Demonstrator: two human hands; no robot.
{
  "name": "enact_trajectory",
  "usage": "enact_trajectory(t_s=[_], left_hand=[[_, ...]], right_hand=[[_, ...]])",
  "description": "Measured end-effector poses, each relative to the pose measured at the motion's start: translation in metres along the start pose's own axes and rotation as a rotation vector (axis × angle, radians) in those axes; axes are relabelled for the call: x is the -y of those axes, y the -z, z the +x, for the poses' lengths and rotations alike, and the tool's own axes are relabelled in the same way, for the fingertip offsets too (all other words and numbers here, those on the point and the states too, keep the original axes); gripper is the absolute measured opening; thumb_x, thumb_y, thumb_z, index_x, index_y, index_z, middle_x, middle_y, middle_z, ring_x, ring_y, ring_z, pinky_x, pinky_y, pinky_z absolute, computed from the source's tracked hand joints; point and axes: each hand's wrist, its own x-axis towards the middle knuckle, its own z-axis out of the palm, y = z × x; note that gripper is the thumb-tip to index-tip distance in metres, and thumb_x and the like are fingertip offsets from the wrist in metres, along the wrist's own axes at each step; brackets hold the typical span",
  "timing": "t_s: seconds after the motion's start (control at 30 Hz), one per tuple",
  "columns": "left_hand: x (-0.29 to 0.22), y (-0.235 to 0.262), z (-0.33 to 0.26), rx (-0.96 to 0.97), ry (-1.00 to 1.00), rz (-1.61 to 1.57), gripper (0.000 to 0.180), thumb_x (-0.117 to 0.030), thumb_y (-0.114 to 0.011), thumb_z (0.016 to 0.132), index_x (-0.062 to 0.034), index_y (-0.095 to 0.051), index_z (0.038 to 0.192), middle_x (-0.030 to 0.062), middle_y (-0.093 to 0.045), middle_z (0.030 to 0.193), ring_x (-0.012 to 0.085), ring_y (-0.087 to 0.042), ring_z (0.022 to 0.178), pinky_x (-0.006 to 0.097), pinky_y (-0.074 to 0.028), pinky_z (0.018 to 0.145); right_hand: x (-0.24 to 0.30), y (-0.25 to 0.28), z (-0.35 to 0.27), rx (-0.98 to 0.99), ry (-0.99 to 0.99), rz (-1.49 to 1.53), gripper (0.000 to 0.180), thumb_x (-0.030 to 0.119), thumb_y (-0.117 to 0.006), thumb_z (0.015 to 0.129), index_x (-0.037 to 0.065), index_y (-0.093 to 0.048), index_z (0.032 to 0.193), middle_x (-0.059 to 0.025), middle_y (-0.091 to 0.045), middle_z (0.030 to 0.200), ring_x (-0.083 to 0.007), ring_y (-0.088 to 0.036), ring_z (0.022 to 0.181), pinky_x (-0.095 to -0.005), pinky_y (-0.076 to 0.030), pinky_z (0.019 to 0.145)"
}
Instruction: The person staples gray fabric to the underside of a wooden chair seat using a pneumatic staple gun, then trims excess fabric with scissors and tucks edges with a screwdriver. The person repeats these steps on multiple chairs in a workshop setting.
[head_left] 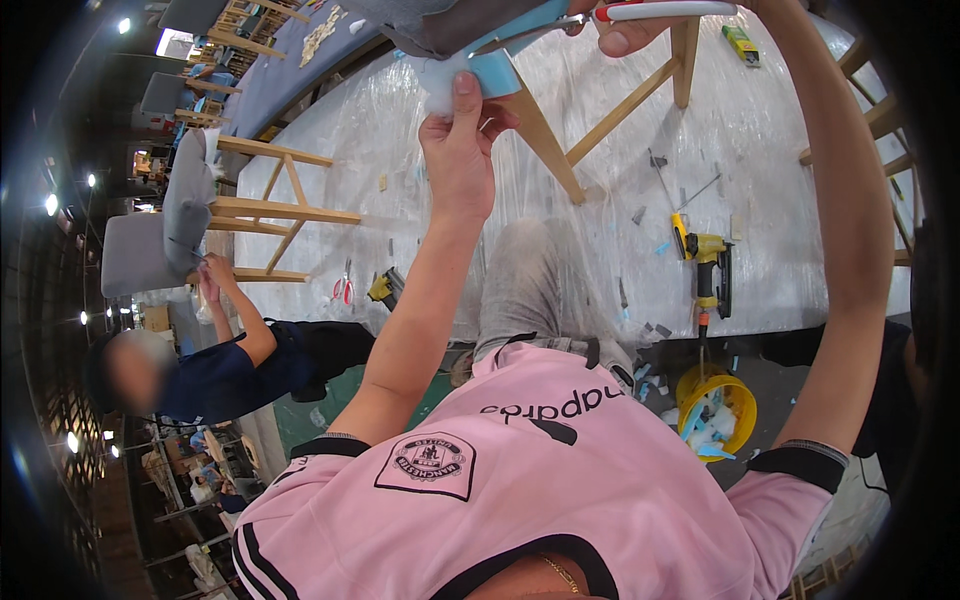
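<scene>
Beside scissors (603, 14), left fingers (465, 102) pinch white wadding (437, 84).

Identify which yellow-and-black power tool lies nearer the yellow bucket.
The power tool on the right, just above the bucket in view; the other lies left of the person's left forearm.

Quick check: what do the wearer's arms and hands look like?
The left arm and right arm are bare below short pink sleeves with black cuffs. Black stripes mark the left shoulder. No glove shows on the left hand or the partly cropped right hand.
</scene>
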Motion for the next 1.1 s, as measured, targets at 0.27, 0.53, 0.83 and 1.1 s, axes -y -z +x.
enact_trajectory(t_s=[0.27, 0.53, 0.83, 1.1], left_hand=[[0.001, 0.0, -0.001, 0.038, -0.031, 0.058, 0.035, -0.04, -0.07, 0.1, -0.0048, -0.071, 0.103, 0.0072, -0.074, 0.092, 0.017, -0.066, 0.076, 0.037, -0.055, 0.074], [0.001, -0.001, 0.0, 0.039, -0.021, 0.059, 0.035, -0.04, -0.07, 0.1, -0.0052, -0.07, 0.105, 0.0071, -0.075, 0.092, 0.0164, -0.066, 0.076, 0.035, -0.055, 0.074], [0.005, -0.001, 0.003, 0.051, -0.019, 0.046, 0.034, -0.039, -0.07, 0.1, -0.0051, -0.07, 0.105, 0.0074, -0.075, 0.092, 0.0165, -0.067, 0.076, 0.035, -0.056, 0.074], [-0.026, 0.044, 0.01, 0.202, -0.007, 0.311, 0.035, -0.036, -0.068, 0.101, -0.003, -0.068, 0.114, 0.0079, -0.073, 0.105, 0.0186, -0.069, 0.087, 0.037, -0.058, 0.081]], right_hand=[[0.014, -0.004, 0.0, -0.004, 0.006, -0.001, 0.081, 0.065, -0.081, 0.077, 0.006, -0.069, 0.133, -0.0155, -0.073, 0.122, -0.0267, -0.067, 0.109, -0.0361, -0.051, 0.092], [0.004, -0.013, 0.011, -0.086, 0.037, -0.008, 0.076, 0.06, -0.083, 0.078, 0.006, -0.071, 0.13, -0.0125, -0.074, 0.115, -0.0239, -0.067, 0.103, -0.0346, -0.052, 0.087], [0.006, -0.015, 0.005, -0.13, 0.103, -0.018, 0.062, 0.048, -0.084, 0.081, 0.004, -0.074, 0.123, -0.0103, -0.077, 0.101, -0.0193, -0.068, 0.091, -0.0333, -0.051, 0.079], [-0.052, -0.102, 0.005, -0.399, -0.082, -0.106, 0.059, 0.05, -0.082, 0.084, 0.008, -0.074, 0.124, -0.003, -0.066, 0.089, -0.0109, -0.055, 0.073, -0.0278, -0.048, 0.063]])
